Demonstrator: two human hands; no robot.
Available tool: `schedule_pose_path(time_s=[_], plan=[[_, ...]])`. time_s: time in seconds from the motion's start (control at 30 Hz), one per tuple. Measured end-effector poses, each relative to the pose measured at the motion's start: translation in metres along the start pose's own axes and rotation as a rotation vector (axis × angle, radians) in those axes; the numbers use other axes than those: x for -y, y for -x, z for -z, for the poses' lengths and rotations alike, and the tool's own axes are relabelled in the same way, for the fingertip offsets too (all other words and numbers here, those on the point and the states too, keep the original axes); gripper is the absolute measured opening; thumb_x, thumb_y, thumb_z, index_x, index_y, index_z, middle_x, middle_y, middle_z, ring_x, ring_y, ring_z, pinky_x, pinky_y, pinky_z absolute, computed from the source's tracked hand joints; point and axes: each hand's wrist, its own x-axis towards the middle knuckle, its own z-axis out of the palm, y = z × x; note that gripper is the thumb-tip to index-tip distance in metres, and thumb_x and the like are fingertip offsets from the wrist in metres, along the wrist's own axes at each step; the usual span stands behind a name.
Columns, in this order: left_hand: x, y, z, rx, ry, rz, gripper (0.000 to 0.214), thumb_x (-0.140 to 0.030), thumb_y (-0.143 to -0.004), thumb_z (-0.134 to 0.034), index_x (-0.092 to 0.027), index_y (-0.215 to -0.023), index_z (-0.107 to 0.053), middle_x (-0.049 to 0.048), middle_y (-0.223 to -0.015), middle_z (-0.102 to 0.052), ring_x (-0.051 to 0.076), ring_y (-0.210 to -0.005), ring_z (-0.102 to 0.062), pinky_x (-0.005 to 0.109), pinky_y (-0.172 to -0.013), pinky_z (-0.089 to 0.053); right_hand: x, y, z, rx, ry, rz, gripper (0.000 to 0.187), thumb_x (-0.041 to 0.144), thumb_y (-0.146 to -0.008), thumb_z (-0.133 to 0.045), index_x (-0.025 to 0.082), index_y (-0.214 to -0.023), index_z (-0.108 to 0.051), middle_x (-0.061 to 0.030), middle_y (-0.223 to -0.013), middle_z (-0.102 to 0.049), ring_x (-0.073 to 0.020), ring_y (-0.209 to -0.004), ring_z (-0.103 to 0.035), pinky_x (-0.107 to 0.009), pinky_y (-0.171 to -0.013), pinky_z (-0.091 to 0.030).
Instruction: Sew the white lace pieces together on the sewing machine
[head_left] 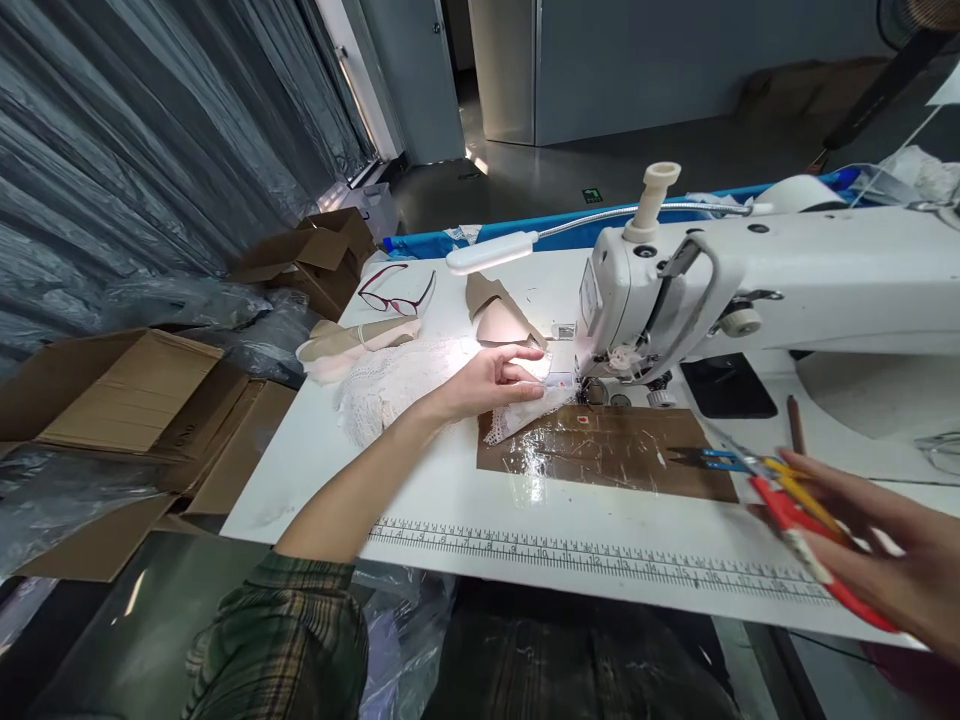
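Observation:
My left hand [491, 380] lies flat with fingers stretched out on white lace fabric [397, 390], pressing it down beside the needle of the white sewing machine [750, 280]. My right hand [892, 555], at the table's near right edge, is closed around a bundle of tools: red-handled scissors [814, 555], a yellow pencil [806, 495] and blue snips [712, 460]. The lace edge reaches onto a brown taped patch [615, 450] on the table.
Red glasses [394, 290], beige fabric cups [495, 310] and a beige bundle [349, 345] lie behind the lace. A printed ruler [600, 555] runs along the white table's front edge. Open cardboard boxes [135, 400] stand on the left. A brown pencil [795, 425] lies right.

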Motion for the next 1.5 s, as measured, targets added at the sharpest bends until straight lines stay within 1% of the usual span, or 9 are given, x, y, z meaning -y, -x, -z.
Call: schedule_pose_path(time_s=[0.07,0.1,0.17,0.23,0.3,0.4,0.6,1.1,1.5], plan=[[0.001,-0.001,-0.004,-0.003,0.008,-0.023,0.06,-0.026,-0.083,-0.076,-0.008,-0.135,-0.052,-0.0008,-0.072,-0.068,0.011,-0.07,-0.065,0.029,-0.075,-0.052,0.034,-0.027,-0.01,0.134,-0.111,0.121,0.047,0.055,-0.082,-0.063,0.035,-0.124,-0.064,-0.0054,-0.08,-0.076,-0.0221,-0.051,-0.064,-0.033,-0.047,-0.047],[0.002,-0.001,-0.006,0.001,0.011,-0.037,0.06,-0.025,-0.084,-0.076,-0.008,-0.135,-0.051,-0.0003,-0.073,-0.069,0.011,-0.069,-0.064,0.027,-0.072,-0.052,0.052,-0.041,-0.015,0.129,-0.075,0.147,0.039,0.054,-0.085,-0.058,0.03,-0.115,-0.068,-0.0064,-0.08,-0.075,-0.0223,-0.054,-0.065,-0.034,-0.05,-0.048],[0.005,-0.002,-0.009,0.009,0.019,-0.076,0.06,-0.023,-0.084,-0.075,-0.007,-0.135,-0.05,0.0016,-0.077,-0.07,0.01,-0.068,-0.064,0.025,-0.068,-0.051,0.084,-0.067,-0.023,0.155,0.051,0.247,0.044,0.06,-0.088,-0.052,0.021,-0.101,-0.069,-0.0074,-0.069,-0.071,-0.023,-0.05,-0.062,-0.033,-0.046,-0.039],[0.009,-0.003,-0.012,0.017,0.028,-0.124,0.06,-0.022,-0.084,-0.074,-0.007,-0.135,-0.048,0.0037,-0.082,-0.072,0.011,-0.069,-0.064,0.025,-0.066,-0.05,0.107,-0.086,-0.029,0.206,0.186,0.311,0.053,0.063,-0.089,-0.048,0.017,-0.107,-0.066,-0.0107,-0.076,-0.072,-0.0257,-0.058,-0.065,-0.032,-0.047,-0.033],[0.013,-0.004,-0.014,0.015,0.033,-0.17,0.059,-0.022,-0.084,-0.074,-0.008,-0.135,-0.048,0.005,-0.085,-0.072,0.011,-0.072,-0.066,0.025,-0.067,-0.051,0.119,-0.098,-0.034,0.213,0.291,0.375,0.053,0.061,-0.092,-0.044,0.015,-0.106,-0.066,-0.0118,-0.067,-0.07,-0.0272,-0.058,-0.065,-0.031,-0.049,-0.025],[0.017,-0.004,-0.015,-0.004,0.025,-0.202,0.061,-0.021,-0.084,-0.073,-0.01,-0.137,-0.045,0.0054,-0.086,-0.073,0.012,-0.076,-0.067,0.026,-0.071,-0.051,0.124,-0.106,-0.04,0.152,0.357,0.402,0.054,0.059,-0.094,-0.039,0.015,-0.106,-0.067,-0.0105,-0.054,-0.064,-0.0264,-0.05,-0.061,-0.03,-0.051,-0.017],[0.019,-0.005,-0.016,-0.058,0.022,-0.242,0.065,-0.019,-0.084,-0.073,-0.009,-0.14,-0.041,0.0064,-0.087,-0.074,0.015,-0.084,-0.071,0.028,-0.08,-0.052,0.125,-0.109,-0.044,0.135,0.39,0.405,0.057,0.062,-0.093,-0.038,0.017,-0.109,-0.07,-0.0114,-0.06,-0.069,-0.0266,-0.049,-0.061,-0.031,-0.053,-0.014],[0.019,-0.003,-0.02,-0.138,-0.034,-0.305,0.067,-0.022,-0.083,-0.073,-0.01,-0.139,-0.04,0.0046,-0.085,-0.073,0.019,-0.085,-0.073,0.034,-0.084,-0.055,0.131,-0.11,-0.039,0.223,0.312,0.381,0.052,0.057,-0.095,-0.036,0.018,-0.1,-0.069,-0.0128,-0.064,-0.069,-0.0293,-0.065,-0.066,-0.032,-0.054,-0.021],[0.021,-0.004,-0.023,-0.191,-0.098,-0.342,0.054,-0.023,-0.084,-0.071,-0.012,-0.128,-0.043,0.0024,-0.082,-0.072,0.019,-0.085,-0.072,0.038,-0.088,-0.053,0.14,-0.108,-0.038,0.184,0.356,0.405,0.046,0.052,-0.096,-0.039,0.018,-0.1,-0.069,-0.0108,-0.075,-0.074,-0.0277,-0.057,-0.065,-0.032,-0.054,-0.015]])
